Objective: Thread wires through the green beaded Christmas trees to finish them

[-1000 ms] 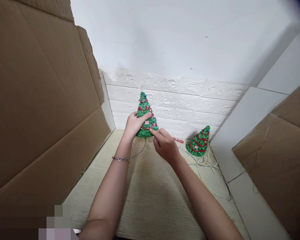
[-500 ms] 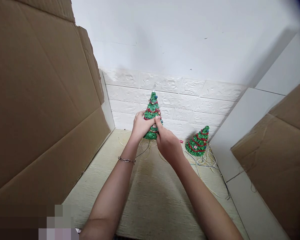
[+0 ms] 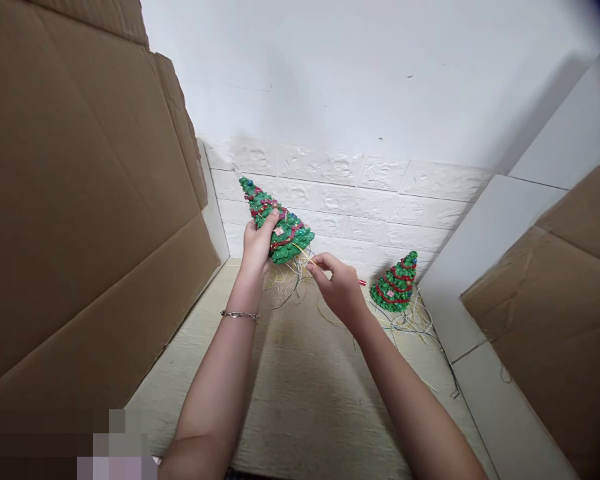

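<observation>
My left hand (image 3: pixel 261 241) is closed around a small green Christmas tree (image 3: pixel 291 231) with red garland, small ornaments and a clear tip. The tree leans with its top to the left and its base toward my right hand. Several thin wires hang from under the base. My right hand (image 3: pixel 335 283) pinches a yellow wire (image 3: pixel 306 254) beside the base, thumb against fingers. A second green Christmas tree (image 3: pixel 395 287) stands to the right on the table, apart from both hands.
Yellow, white and dark wires (image 3: pixel 420 323) lie loose around the second tree. A small red-and-white piece (image 3: pixel 362 283) lies near my right wrist. Cardboard (image 3: pixel 90 187) walls the left side, more cardboard (image 3: pixel 555 313) the right. Behind the table (image 3: pixel 305 400) rises a white brick-patterned wall (image 3: pixel 340 167).
The held tree has tipped from upright to leaning left, and my left hand has shifted left with it. My right hand has come off the tree and now pinches a yellow wire.
</observation>
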Action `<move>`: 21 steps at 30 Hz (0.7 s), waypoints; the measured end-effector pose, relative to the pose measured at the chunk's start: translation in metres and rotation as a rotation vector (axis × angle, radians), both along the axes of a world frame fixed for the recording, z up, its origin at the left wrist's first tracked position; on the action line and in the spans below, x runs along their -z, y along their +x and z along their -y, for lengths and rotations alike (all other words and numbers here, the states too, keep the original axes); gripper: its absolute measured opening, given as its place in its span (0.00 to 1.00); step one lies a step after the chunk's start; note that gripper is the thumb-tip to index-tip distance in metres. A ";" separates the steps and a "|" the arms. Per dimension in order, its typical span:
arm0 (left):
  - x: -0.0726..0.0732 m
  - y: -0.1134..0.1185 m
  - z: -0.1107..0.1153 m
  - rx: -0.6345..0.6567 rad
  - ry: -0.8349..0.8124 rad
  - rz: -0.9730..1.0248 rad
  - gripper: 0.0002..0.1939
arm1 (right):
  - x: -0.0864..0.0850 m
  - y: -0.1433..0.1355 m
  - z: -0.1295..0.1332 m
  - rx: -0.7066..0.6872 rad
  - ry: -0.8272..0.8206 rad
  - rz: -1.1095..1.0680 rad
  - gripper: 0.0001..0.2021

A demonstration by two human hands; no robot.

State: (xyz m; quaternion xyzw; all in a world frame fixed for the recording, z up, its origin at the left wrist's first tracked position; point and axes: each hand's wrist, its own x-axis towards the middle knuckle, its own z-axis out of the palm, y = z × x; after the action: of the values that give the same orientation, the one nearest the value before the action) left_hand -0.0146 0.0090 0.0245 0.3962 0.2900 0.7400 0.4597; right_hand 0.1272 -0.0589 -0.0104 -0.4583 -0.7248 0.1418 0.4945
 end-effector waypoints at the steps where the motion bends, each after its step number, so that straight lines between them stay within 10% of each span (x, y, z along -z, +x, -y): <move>1: 0.000 -0.001 0.000 0.015 -0.006 0.004 0.19 | 0.000 0.000 0.000 -0.050 -0.054 -0.046 0.08; 21: 0.017 0.023 -0.004 -0.065 0.023 -0.361 0.22 | -0.003 0.006 -0.002 0.152 0.098 0.254 0.04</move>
State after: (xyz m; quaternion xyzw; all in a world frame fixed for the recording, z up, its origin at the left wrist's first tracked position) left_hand 0.0081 0.0133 0.0073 0.5184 0.3720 0.6744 0.3715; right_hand 0.1337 -0.0564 -0.0069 -0.5013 -0.7510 0.0093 0.4297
